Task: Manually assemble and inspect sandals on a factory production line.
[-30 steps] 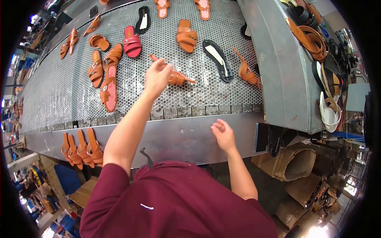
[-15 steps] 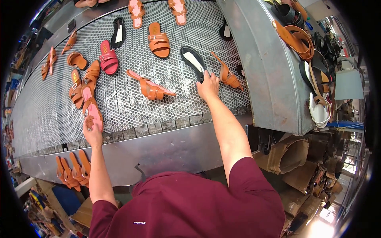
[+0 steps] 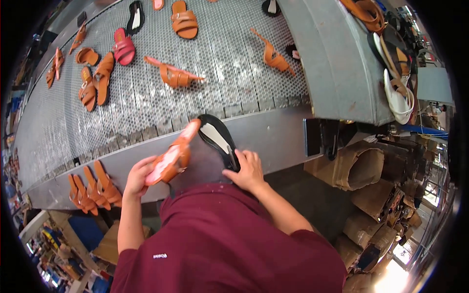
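Observation:
In front of my body, my left hand [image 3: 139, 177] grips the heel or toe end of a tan sandal upper [image 3: 168, 163] with a pink underside; which end is unclear, and motion blurs it. My right hand [image 3: 250, 171] is closed on one end of a black shoe sole [image 3: 221, 139] with a pale inner strip. The two pieces come close together at their far ends, over the metal front panel [image 3: 273, 132]. Beyond them on the perforated metal belt [image 3: 229, 78] lies a tan sandal upper [image 3: 176, 75] on its side.
Tan sandals [image 3: 101, 78], a red sandal [image 3: 123, 46] and another black sole [image 3: 135, 17] lie on the belt. Several tan sandals [image 3: 105, 183] hang at the front left. A grey metal housing [image 3: 337, 63] stands right, with cardboard boxes [image 3: 364, 166] below.
Both hands have come back off the belt toward my body and inward. My left hand has brought a pink-soled tan upper along, my right hand a black sole.

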Available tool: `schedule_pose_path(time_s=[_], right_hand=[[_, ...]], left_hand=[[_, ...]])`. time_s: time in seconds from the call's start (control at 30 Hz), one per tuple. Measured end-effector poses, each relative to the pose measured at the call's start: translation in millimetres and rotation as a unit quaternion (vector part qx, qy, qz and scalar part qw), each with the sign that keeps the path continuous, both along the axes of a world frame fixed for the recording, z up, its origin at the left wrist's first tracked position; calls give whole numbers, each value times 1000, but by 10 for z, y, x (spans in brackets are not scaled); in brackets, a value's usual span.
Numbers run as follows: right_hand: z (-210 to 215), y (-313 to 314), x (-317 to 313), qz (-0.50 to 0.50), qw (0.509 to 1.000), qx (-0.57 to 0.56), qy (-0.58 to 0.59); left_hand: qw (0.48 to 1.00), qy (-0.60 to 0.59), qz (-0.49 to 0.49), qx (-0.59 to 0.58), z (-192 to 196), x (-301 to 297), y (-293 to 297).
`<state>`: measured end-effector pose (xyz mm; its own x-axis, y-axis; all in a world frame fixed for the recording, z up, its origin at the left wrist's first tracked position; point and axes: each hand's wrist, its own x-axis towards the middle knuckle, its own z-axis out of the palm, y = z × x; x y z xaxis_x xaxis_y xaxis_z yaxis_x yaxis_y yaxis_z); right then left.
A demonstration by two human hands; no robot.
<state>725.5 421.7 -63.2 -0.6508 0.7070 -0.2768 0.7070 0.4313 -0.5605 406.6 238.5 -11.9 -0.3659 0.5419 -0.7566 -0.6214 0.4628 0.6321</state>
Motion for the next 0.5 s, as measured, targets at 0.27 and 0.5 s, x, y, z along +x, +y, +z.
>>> schedule_pose_path(time_s=[0.27,0.5], right_hand=[[728,621,-59,153,958,128,204],[598,725,261,217,964,-32,152]], left_hand=[[952,-54,-294,-66,-186,435,719],[960,-87,-263,-36,-319,585,1252]])
